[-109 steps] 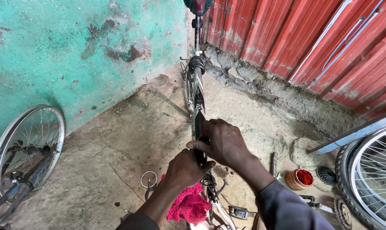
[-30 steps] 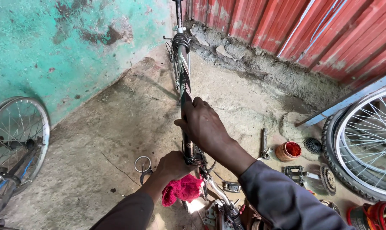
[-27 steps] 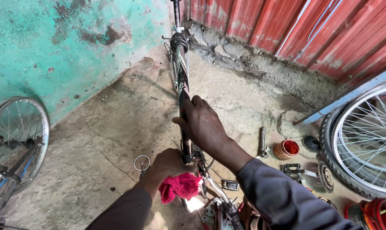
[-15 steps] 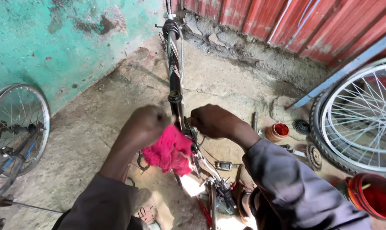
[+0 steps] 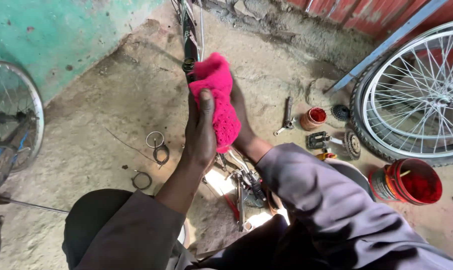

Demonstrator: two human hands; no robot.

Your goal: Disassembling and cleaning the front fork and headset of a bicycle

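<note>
I have a bright pink rag (image 5: 217,100) pressed between both my hands, wrapped against the dark bicycle frame tube (image 5: 189,42) that runs away from me toward twelve o'clock. My left hand (image 5: 200,131) is closed on the rag from the nine o'clock side, thumb lying flat on the cloth; my right hand (image 5: 241,120) sits behind it at three o'clock, mostly hidden by the rag, fingers curled round it — how tightly I cannot tell. The rag covers the tube just below a dark collar on the frame. Beneath my wrists, toward six o'clock, more of the bicycle shows — shiny metal parts (image 5: 244,182) that I cannot make out clearly. On the dirt floor (image 5: 111,95) at nine o'clock from my hands lie two small wire rings (image 5: 156,142), with another dark ring (image 5: 142,180) nearer me. Out at three o'clock a wrench (image 5: 287,116) lies beside a small orange tin (image 5: 313,118), then a toothed cog (image 5: 340,112) and a second one (image 5: 353,145) just beside a spoked wheel with a tyre (image 5: 416,95). A red bucket (image 5: 411,182) stands at four o'clock, another wheel (image 5: 14,117) leans by the green wall (image 5: 46,35) at nine
</note>
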